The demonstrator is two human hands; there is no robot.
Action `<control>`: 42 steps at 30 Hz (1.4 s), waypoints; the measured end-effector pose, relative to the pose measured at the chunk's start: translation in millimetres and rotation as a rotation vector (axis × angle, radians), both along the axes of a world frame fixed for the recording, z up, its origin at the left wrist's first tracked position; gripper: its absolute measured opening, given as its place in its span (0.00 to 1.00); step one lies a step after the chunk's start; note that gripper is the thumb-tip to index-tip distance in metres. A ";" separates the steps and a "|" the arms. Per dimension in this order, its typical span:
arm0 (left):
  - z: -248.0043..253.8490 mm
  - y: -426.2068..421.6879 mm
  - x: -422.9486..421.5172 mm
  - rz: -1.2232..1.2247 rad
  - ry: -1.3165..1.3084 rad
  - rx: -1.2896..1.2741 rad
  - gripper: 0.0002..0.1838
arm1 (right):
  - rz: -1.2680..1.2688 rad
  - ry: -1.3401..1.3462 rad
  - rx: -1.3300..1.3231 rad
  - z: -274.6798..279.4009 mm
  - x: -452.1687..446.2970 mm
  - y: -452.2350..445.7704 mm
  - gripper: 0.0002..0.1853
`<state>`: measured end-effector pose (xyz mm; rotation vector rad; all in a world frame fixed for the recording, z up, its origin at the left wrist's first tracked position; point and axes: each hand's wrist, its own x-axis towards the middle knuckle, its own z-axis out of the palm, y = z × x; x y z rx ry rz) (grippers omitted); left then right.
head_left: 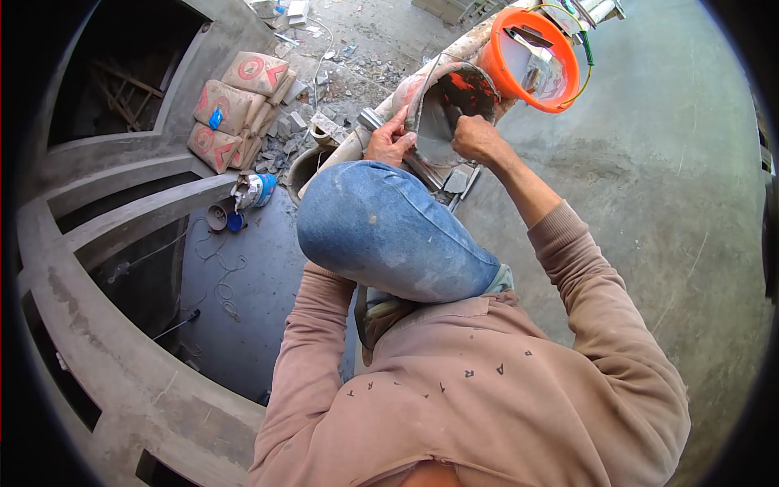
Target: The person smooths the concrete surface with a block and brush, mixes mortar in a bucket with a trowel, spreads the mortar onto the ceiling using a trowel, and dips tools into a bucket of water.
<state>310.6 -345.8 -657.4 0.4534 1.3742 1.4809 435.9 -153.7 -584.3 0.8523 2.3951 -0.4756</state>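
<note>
A mortar-smeared bucket [411, 95] leans toward me, with wet grey mortar [436, 144] inside and reddish patches on its inner wall. My left hand [391, 140] is at its near left rim, fingers curled against the edge. Over the bucket's right side, my right hand [477, 140] is closed in a fist; whatever it grips is hidden by the fingers and the bucket. Just beyond stands an orange bucket [489, 62] holding cloudy liquid and a brush-like tool [531, 57]. My bent knee in jeans [381, 227] is close below both hands.
Stacked printed sacks [235, 109] rest at upper left beside broken rubble [296, 134]. A drop opens left of my leg to a lower floor [264, 284], with a white-and-blue pail [258, 191] and loose cable [223, 284]. A concrete surface [641, 203] extends right.
</note>
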 end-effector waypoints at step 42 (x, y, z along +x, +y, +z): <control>304.7 -210.0 -78.0 1.168 0.612 -0.082 0.28 | -0.526 0.100 -0.340 82.5 10.5 25.6 0.24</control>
